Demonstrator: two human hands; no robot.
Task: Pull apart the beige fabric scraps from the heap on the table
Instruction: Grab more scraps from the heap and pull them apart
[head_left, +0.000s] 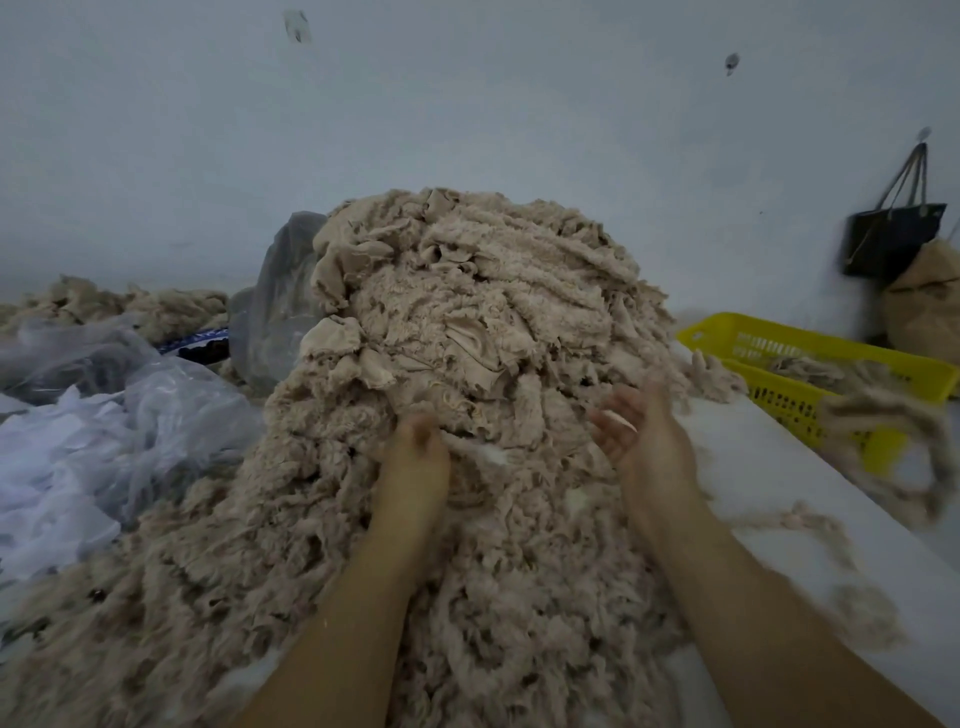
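A tall heap of beige fabric scraps (467, 322) fills the middle of the white table (769, 457). My left hand (415, 452) is pushed into the front of the heap, its fingers curled into a bunch of scraps. Just to the right, my right hand (639, 431) hovers at the heap's edge with its palm turned inward and its fingers spread; it holds nothing. A blurred loop of beige scrap (893, 436) is in the air at the right, over the table's edge.
A yellow plastic basket (810, 353) with a few scraps stands at the right. Clear and white plastic bags (104, 415) lie at the left. A black bag (888, 234) hangs on the wall, above a brown sack (924, 306). More scraps (104, 306) lie far left.
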